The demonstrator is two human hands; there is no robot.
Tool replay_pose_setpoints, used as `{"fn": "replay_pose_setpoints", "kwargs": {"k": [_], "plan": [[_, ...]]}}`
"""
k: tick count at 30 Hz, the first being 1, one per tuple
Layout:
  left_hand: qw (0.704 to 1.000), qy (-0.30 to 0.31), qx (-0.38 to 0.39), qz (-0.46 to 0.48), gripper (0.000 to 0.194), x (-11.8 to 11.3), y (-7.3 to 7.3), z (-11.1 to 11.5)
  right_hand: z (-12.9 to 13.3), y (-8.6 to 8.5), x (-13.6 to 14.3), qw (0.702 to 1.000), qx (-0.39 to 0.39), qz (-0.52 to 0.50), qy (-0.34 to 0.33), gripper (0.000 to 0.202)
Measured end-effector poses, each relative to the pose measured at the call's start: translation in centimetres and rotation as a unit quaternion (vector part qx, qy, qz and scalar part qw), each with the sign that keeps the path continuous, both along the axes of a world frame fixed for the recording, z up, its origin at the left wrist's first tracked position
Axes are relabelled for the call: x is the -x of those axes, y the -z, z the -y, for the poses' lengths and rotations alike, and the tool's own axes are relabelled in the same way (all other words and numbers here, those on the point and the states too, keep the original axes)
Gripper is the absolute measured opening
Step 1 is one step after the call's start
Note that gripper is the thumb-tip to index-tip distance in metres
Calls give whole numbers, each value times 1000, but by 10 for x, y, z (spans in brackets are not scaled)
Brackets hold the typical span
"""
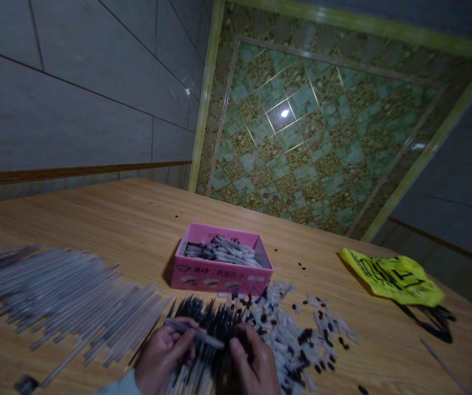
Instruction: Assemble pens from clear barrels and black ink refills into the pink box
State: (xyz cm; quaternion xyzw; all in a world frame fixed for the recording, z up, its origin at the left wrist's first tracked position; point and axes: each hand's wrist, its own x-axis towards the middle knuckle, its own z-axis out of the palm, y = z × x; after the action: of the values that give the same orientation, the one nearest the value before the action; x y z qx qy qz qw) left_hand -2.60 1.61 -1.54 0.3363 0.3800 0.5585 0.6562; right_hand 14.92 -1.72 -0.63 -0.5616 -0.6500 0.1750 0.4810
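Note:
My left hand (pixel 159 351) is closed on a slim, translucent pen (pixel 203 336), pinching it between thumb and fingers. The pen slants down to the right, and its end lies close to my right hand (pixel 254 359). The right fingers are curled with the thumb against them; whatever they may hold is hidden and blurred. Beneath both hands spreads a bundle of thin black pen refills (pixel 207 312). Just beyond them stands a pink box (pixel 222 280), which has many pale pens with black parts (pixel 223 251) lying in it.
Many clear pen barrels (pixel 59 291) lie in a broad pile on the left. Small whitish and black pieces (pixel 289 340) are scattered at the right. A yellow bag (pixel 388 277) with black straps lies farther right on the wooden table (pixel 133 219). Tiled walls stand behind.

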Motion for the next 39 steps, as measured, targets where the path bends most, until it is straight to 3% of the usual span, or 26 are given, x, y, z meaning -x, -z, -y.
{"fn": "replay_pose_setpoints", "kwargs": {"k": [3,6,12,25,35,39], "plan": [[1000,-4,24,-1,36,0,-3,0,-4,-14,-16,994,0,99,40,19],[999,-10,34,-2,38,1,-5,1,-8,-23,-31,976,15,211,56,27],[999,17,-3,-28,35,2,0,0,-9,-19,-36,941,46,314,119,29],[996,-7,-55,-64,31,0,5,5,-10,-15,-33,935,46,331,121,19],[995,15,-69,-76,31,0,10,1,-8,-9,-35,918,42,369,137,23],[995,55,-56,-62,30,3,10,0,-7,-8,-35,905,52,396,145,21]]}}
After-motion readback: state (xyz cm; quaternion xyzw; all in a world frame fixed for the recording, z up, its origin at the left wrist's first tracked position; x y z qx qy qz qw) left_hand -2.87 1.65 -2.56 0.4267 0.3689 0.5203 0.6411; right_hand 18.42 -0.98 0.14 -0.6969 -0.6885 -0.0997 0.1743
